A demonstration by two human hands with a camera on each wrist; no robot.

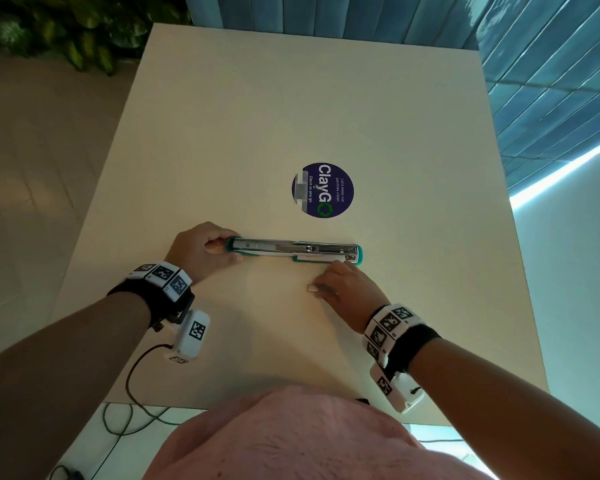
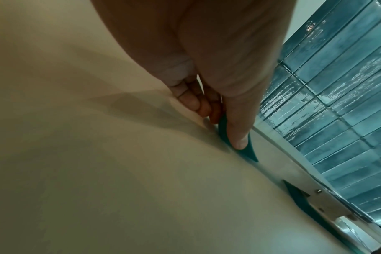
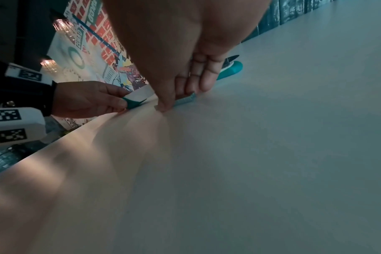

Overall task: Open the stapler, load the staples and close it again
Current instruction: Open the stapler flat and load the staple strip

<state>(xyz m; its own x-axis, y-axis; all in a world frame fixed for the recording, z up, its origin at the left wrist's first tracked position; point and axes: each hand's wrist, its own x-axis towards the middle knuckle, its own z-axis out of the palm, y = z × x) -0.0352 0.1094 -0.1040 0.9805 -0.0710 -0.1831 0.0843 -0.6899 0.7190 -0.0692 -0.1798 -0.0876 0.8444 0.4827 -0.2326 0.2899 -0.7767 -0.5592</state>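
Teal stapler [image 1: 293, 251] lengthwise left-right, splayed flat; left hand [image 1: 196, 249] gripping its end.

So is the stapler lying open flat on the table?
Yes, the stapler lies opened out flat on the table, metal channel facing up, with the left hand gripping one teal end.

The stapler [image 1: 293, 251] lies flat on the bench, swung fully open into one long line running left to right. It is teal with a silver metal channel facing up. A short silvery strip of staples [image 3: 185, 100] lies on the bench just beside its near edge.
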